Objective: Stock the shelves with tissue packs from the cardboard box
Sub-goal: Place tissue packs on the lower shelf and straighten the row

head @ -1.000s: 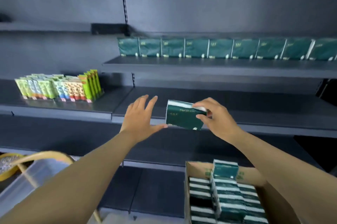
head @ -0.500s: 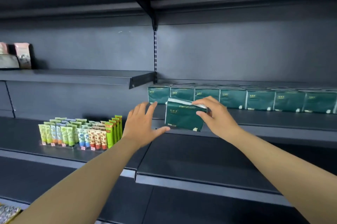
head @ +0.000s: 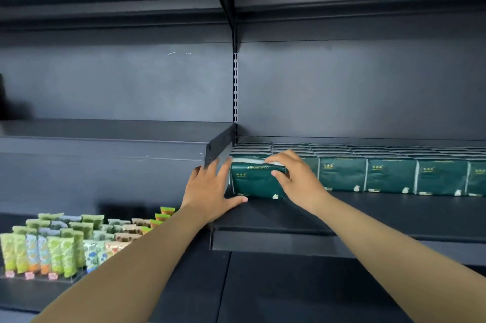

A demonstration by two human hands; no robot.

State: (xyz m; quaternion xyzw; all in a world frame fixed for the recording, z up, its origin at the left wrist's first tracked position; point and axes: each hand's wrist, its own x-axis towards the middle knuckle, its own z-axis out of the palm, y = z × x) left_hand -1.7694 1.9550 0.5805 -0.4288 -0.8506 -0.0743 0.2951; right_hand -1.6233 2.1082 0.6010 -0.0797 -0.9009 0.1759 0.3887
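Observation:
A dark green tissue pack point(head: 253, 178) stands at the left end of the dark shelf point(head: 368, 215), in front of the packs behind it. My right hand point(head: 294, 178) grips its top and right side, fingers curled over the top edge. My left hand point(head: 213, 191) lies open against the pack's left side, thumb stretched along the shelf under it. A row of matching green packs point(head: 391, 175) runs to the right along the same shelf. The cardboard box is out of view.
A higher dark shelf point(head: 105, 144) ends just left of my left hand, its end bracket point(head: 221, 146) close above the fingers. Lower left, colourful small pouches point(head: 52, 244) stand in a clear tray. A slotted upright point(head: 235, 86) divides the back panel.
My view has risen and the box has dropped out of sight. Both hands carried the pack up and forward, and it now stands on the shelf at the row's left end.

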